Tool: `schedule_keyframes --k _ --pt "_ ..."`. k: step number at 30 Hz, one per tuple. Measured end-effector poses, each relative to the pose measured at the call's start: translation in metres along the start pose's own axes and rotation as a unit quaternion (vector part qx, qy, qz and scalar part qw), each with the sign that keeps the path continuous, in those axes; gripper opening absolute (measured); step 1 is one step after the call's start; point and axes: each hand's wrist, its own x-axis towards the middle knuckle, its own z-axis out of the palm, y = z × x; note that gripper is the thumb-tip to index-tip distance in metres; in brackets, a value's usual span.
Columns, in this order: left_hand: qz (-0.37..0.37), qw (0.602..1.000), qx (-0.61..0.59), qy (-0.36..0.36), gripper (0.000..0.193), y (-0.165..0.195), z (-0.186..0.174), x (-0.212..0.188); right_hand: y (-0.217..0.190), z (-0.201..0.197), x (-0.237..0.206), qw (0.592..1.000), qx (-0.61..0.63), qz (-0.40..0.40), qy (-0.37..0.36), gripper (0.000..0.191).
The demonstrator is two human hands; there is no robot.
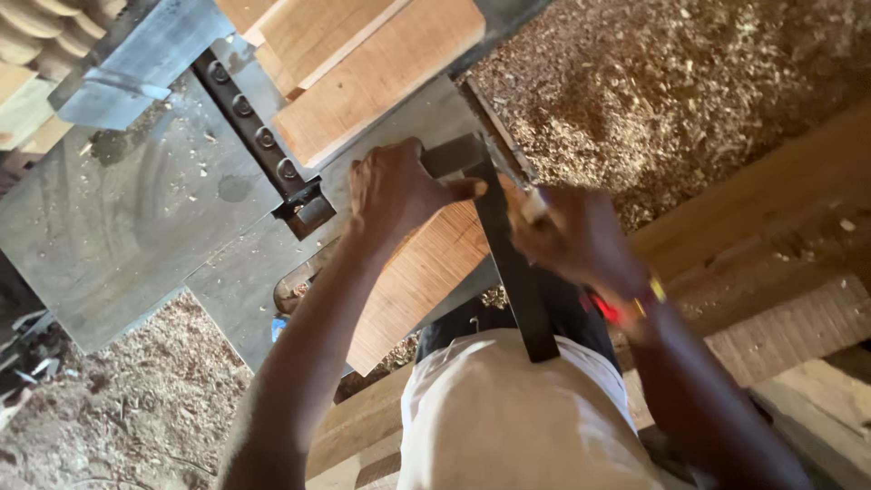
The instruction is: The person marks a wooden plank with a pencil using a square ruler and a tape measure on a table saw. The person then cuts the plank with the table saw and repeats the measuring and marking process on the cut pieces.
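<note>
My left hand (396, 189) presses down on the thick stock of a dark metal try square (508, 263), holding it against a reddish wooden board (417, 277) that lies on a grey metal machine table (136, 218). The square's long blade runs across the board toward my body. My right hand (572, 238) is blurred; it grips a thin pencil-like marker (533, 205) with its tip beside the blade's edge. A red band sits on my right wrist.
More planks (363, 63) lie stacked on the machine table beyond a bolted metal fence (259, 136). Sawdust and shavings (671, 91) cover the floor. A long timber beam (762, 209) runs at right, and turned wooden pieces (45, 27) lie at top left.
</note>
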Motion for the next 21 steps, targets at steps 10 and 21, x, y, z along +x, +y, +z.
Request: schedule_keyframes --k 10,21 --pt "0.013 0.999 -0.019 0.024 0.081 0.0 -0.004 -0.006 -0.005 0.005 -0.047 0.987 0.089 -0.097 0.09 0.017" --pt "0.053 0.947 -0.259 0.18 0.083 -0.024 0.01 0.039 0.017 -0.005 -0.076 0.982 -0.094 0.001 0.165 0.06"
